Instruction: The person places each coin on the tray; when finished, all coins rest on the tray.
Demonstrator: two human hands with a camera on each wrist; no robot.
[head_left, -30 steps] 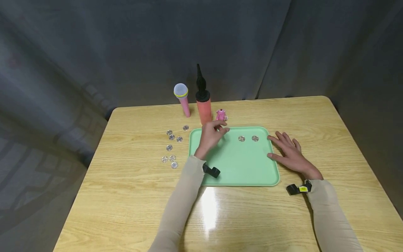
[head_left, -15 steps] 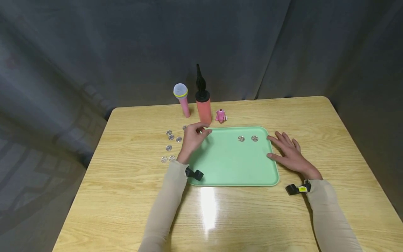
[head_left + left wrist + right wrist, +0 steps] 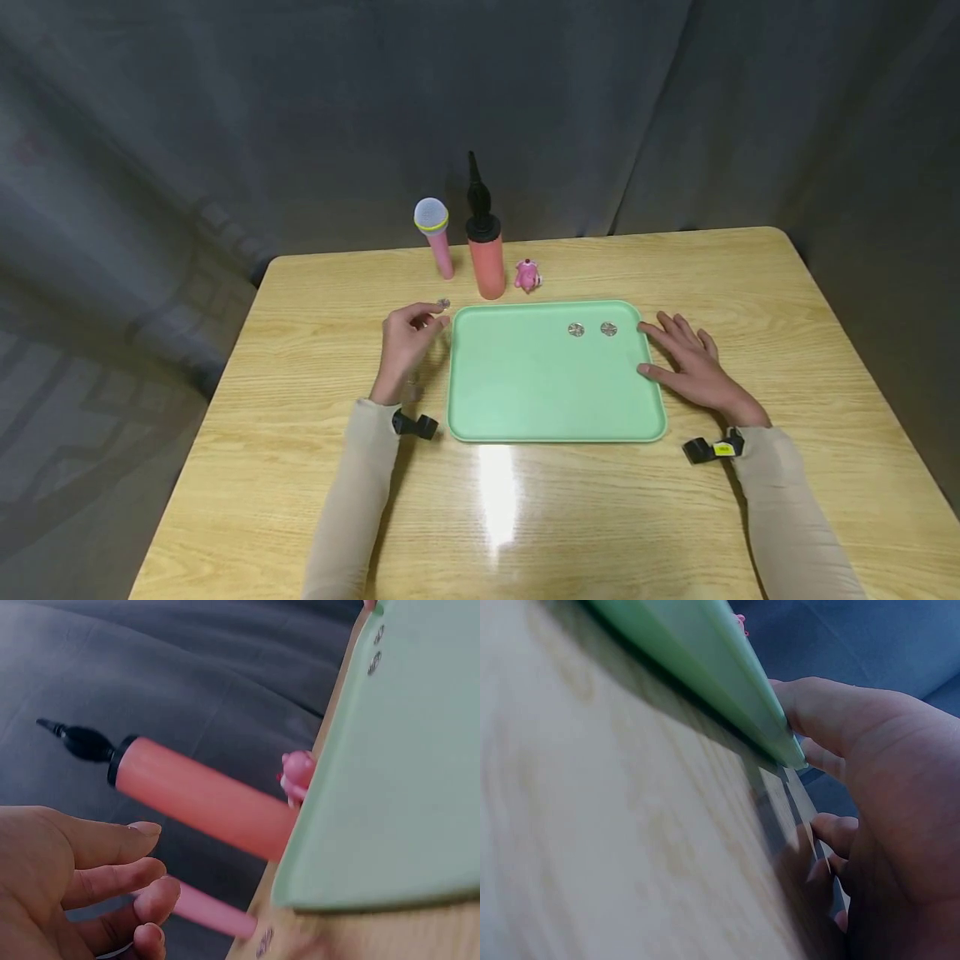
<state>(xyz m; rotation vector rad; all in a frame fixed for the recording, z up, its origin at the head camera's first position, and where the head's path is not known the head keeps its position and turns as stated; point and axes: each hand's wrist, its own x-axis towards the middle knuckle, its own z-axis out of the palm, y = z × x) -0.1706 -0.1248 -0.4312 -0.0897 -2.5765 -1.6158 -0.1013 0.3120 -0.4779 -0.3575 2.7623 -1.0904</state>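
Note:
My left hand (image 3: 403,346) hovers over the table just left of the green tray (image 3: 555,387), fingers loosely bent. In the left wrist view a gap shows between thumb and fingertips, and nothing is held. A silver coin (image 3: 443,303) lies just beyond the fingertips; other coins there are mostly hidden beneath the hand. Two more coins, a left one (image 3: 576,330) and a right one (image 3: 608,329), lie inside the tray near its far edge. At the tray's right side, my right hand (image 3: 693,375) rests with fingers spread, thumb and index finger touching the rim (image 3: 769,712).
Behind the tray stand a pink toy microphone (image 3: 440,254), a red hand pump (image 3: 489,267) with a black nozzle, and a small pink figurine (image 3: 527,276). A dark curtain (image 3: 570,117) hangs beyond the table's (image 3: 600,517) far edge.
My left hand has moved left, from above the tray to over the loose coins on the table, covering most of them. The right hand and tray have stayed in place.

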